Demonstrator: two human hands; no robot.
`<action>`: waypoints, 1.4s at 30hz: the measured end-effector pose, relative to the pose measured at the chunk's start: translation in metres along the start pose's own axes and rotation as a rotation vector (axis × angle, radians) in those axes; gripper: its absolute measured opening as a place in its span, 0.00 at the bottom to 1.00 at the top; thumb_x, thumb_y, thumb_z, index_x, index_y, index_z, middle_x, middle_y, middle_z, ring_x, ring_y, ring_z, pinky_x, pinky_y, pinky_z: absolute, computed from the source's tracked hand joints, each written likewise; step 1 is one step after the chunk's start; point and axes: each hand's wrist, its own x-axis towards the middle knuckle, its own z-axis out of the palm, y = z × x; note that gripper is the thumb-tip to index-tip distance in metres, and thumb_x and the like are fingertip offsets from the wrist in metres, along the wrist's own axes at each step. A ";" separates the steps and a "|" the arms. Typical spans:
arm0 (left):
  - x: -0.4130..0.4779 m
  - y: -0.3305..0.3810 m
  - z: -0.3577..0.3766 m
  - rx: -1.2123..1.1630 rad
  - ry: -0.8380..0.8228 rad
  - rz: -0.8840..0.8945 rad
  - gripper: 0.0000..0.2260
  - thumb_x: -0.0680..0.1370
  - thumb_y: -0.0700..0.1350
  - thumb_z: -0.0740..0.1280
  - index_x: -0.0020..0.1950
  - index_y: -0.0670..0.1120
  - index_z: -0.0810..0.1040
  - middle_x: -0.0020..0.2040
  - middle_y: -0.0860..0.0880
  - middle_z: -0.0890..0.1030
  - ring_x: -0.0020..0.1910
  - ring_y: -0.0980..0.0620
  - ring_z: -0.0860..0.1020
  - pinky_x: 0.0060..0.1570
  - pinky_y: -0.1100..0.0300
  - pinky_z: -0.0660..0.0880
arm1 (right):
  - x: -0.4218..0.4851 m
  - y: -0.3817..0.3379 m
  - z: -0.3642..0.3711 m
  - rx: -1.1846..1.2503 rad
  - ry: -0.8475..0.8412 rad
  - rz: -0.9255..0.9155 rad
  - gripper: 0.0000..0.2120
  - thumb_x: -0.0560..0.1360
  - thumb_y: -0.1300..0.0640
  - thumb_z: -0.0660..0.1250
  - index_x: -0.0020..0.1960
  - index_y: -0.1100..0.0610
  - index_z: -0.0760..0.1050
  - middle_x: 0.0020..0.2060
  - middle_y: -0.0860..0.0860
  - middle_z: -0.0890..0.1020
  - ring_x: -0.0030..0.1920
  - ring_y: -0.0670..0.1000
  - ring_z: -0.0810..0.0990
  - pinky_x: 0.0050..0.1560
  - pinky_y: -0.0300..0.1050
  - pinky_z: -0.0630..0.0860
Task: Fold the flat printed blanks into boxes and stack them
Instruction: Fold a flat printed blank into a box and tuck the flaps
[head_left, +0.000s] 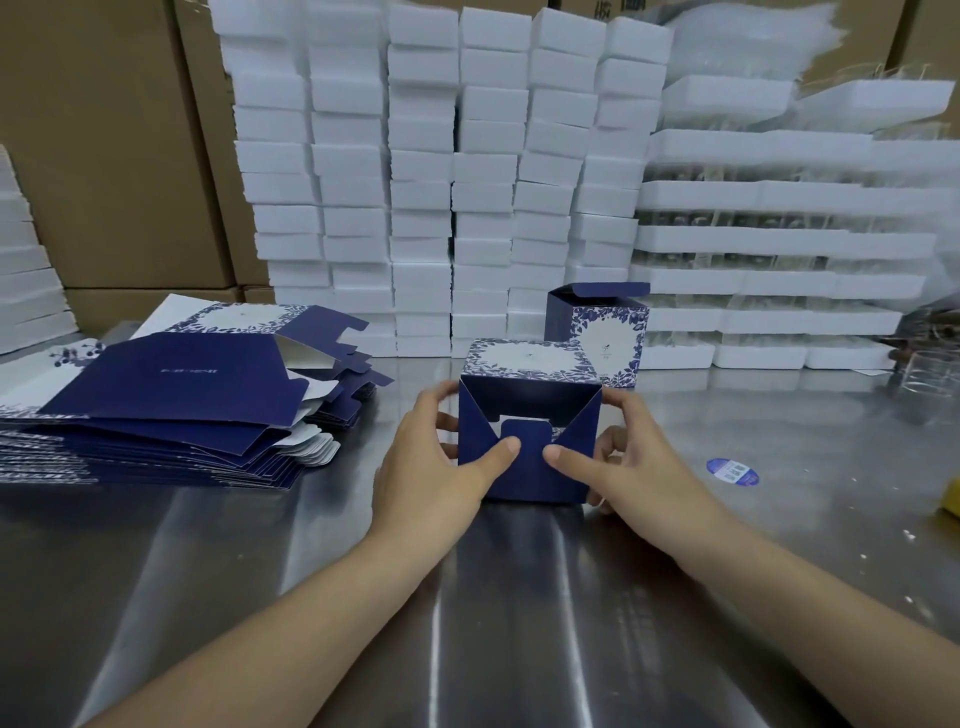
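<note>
A dark blue box (527, 384) with a white floral panel lies on its side on the steel table (519, 597), its bottom flaps facing me. My left hand (441, 462) grips its left side, thumb pressing the centre tab. My right hand (618, 467) holds the right side, thumb on the same tab. A pile of flat blue printed blanks (171, 400) lies at the left. One folded box (597, 332) stands upright behind, lid flap open.
Tall stacks of white foam blocks (441, 182) fill the back, with white trays (779, 244) at the right and brown cartons (104, 156) at the left. A blue oval sticker (732, 472) lies on the table to the right. A yellow object (950, 496) shows at the right edge.
</note>
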 end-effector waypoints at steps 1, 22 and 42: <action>0.001 0.001 -0.002 0.018 0.002 0.029 0.34 0.71 0.58 0.81 0.70 0.73 0.66 0.60 0.59 0.79 0.51 0.56 0.84 0.54 0.48 0.83 | -0.001 0.000 0.000 -0.013 0.009 -0.013 0.32 0.73 0.43 0.80 0.70 0.37 0.65 0.31 0.46 0.76 0.33 0.48 0.81 0.41 0.49 0.76; 0.010 0.008 -0.016 -0.087 -0.178 0.140 0.20 0.78 0.64 0.70 0.69 0.71 0.74 0.67 0.60 0.74 0.65 0.61 0.78 0.65 0.43 0.79 | -0.005 -0.010 -0.009 -0.098 -0.065 -0.221 0.34 0.73 0.29 0.70 0.75 0.24 0.58 0.63 0.35 0.76 0.53 0.36 0.82 0.47 0.29 0.77; 0.009 0.006 -0.012 -0.259 -0.178 0.194 0.40 0.77 0.35 0.77 0.75 0.72 0.67 0.68 0.60 0.76 0.61 0.65 0.78 0.45 0.54 0.86 | -0.005 -0.007 -0.001 0.048 0.063 -0.275 0.38 0.77 0.47 0.77 0.75 0.23 0.59 0.58 0.30 0.79 0.60 0.36 0.79 0.49 0.36 0.82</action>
